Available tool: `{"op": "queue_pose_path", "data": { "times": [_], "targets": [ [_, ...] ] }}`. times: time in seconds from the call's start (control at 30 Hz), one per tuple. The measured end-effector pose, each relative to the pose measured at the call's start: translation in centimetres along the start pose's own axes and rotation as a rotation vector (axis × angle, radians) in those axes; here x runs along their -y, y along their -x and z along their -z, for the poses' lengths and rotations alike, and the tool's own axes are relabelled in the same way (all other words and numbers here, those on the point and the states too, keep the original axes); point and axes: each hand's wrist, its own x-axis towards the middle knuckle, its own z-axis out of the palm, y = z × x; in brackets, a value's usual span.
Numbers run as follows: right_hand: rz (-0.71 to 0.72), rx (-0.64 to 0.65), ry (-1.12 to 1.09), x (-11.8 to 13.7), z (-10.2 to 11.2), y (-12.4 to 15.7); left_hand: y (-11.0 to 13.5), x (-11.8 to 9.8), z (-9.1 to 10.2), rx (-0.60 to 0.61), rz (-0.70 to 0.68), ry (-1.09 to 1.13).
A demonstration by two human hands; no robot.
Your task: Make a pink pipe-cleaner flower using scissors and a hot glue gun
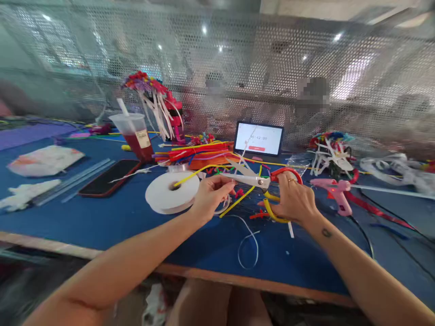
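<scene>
Two bare hands are at the near side of a blue-topped table (204, 244), just above its orange-brown wooden front edge (190, 271). Seen from the head-worn view, the person's right hand (292, 197) is clenched around the loops of large scissors with red and yellow plastic handles (253, 180), a ring on one finger. The scissors lie almost level above the table, blades pointing left, and the left hand (212, 195) closes on something right by the blades. It looks like a thin white strip, though the fingers and blades make that hard to be sure of.

Just left of that hand sits a wide white ribbon spool (172, 192), with a yellow pipe cleaner (190, 177) lying across it. A loop of thin white ribbon (248, 242) lies on the open blue stretch between the hands and the front edge, where there is plenty of room. To the right, a pink hot glue gun (335, 192) lies just beside the right hand, with black cables (363, 226) trailing across the table. Farther left lie a black phone in a red case (108, 177) and clear glue sticks (73, 181).

Beyond the spool stands a clear plastic cup (134, 136) with a straw, holding dark red liquid. A heap of red, yellow and orange pipe cleaners (193, 154) sits near a lit tablet (258, 138) showing a timer, in front of a perforated metal screen (217, 54).
</scene>
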Motion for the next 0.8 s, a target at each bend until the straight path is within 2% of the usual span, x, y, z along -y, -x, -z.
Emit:
{"op": "queue_pose_path", "data": {
  "times": [0.37, 0.8],
  "targets": [
    [-0.037, -0.046, 0.032, -0.29, -0.63, 0.08, 0.32, -0.24, -0.23, -0.012, -0.058, -0.11],
    [-0.018, -0.009, 0.058, -0.53, -0.56, 0.14, 0.39, -0.02, -0.09, 0.011, -0.076, -0.135]
  ]
}}
